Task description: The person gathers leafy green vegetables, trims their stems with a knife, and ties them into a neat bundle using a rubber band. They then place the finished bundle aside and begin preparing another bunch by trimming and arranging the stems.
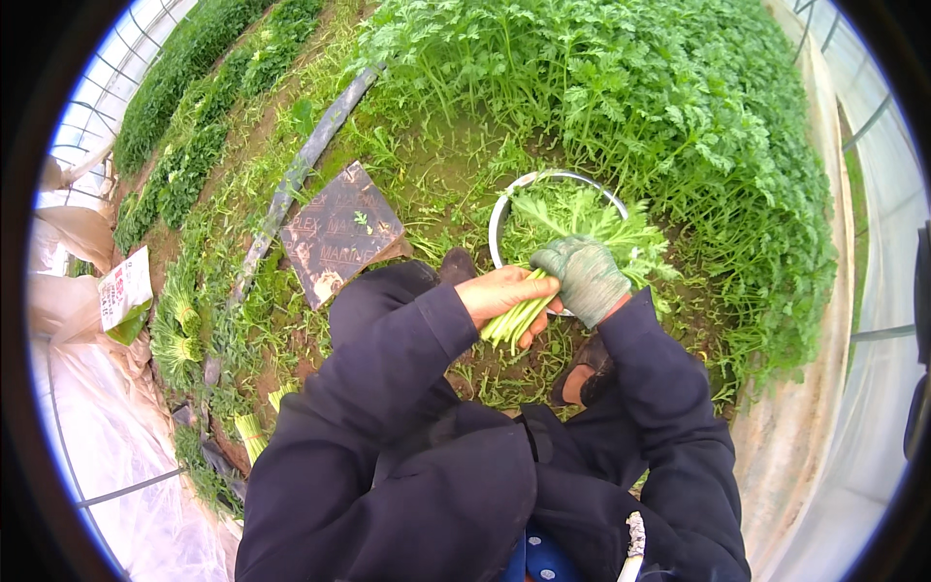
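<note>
My bare left hand (503, 292) grips the pale cut stems of a bunch of leafy greens (521, 314), which look like chrysanthemum greens. My right hand (583, 275), in a green work glove, closes around the same bunch just below its leaves. The stem ends point down and left, and the leaves fan out to the upper right. Under the bunch stands a round basin (497, 231) with a pale metallic rim. Loose cut greens (542, 200) lie in it. The leaves and my gloved hand hide part of the basin.
A dark printed plywood board (338, 229) lies at left beside a long grey strip (305, 167). Tied bunches of greens (178, 345) rest at far left, near a printed bag (125, 295). Dense growing greens (654, 109) fill the upper right. Plastic sheeting (793, 436) runs along the right.
</note>
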`<action>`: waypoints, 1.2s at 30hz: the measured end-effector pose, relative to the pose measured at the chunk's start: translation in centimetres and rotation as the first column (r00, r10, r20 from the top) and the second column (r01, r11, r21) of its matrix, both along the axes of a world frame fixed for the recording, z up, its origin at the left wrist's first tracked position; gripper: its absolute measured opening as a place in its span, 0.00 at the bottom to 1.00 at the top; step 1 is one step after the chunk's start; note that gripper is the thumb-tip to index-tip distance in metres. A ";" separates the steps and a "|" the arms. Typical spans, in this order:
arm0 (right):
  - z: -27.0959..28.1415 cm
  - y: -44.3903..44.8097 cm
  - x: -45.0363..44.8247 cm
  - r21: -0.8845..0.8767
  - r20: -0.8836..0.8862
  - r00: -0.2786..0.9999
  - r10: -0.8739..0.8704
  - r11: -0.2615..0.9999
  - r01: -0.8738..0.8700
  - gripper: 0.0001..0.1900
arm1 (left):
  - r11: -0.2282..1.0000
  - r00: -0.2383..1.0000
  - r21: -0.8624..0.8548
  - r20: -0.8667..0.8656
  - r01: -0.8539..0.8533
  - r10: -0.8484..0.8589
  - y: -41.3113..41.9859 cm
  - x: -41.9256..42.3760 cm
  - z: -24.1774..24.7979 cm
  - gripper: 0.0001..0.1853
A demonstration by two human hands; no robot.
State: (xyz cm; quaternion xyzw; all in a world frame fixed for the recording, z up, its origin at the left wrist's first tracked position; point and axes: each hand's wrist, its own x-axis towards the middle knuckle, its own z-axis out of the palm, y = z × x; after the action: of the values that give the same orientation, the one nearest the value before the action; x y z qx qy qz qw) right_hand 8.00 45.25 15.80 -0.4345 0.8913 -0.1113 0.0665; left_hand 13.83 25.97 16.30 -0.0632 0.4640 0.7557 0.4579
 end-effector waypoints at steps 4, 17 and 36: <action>-1.1 1.2 -0.7 -0.347 0.515 0.820 -0.248 0.815 0.464 0.10 | 0.991 0.985 -0.050 -0.122 -0.125 0.118 -4.1 -4.9 1.9 0.37; 0.8 1.0 0.8 -0.415 0.904 0.349 0.247 0.709 0.570 0.12 | 0.968 0.854 0.216 -0.472 -0.127 0.217 2.7 -5.8 1.2 0.23; 10.9 3.1 -3.4 -0.267 0.258 0.883 -0.393 0.849 0.456 0.33 | 0.940 0.769 0.151 -0.543 -0.306 0.337 3.1 -7.0 -0.4 0.14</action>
State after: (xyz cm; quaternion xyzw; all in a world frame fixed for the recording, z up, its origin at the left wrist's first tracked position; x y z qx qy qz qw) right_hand 4.60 48.38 26.68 -0.2181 0.9244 -0.3080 0.0551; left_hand 6.87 29.06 15.89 0.0954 0.5397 0.8197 0.1667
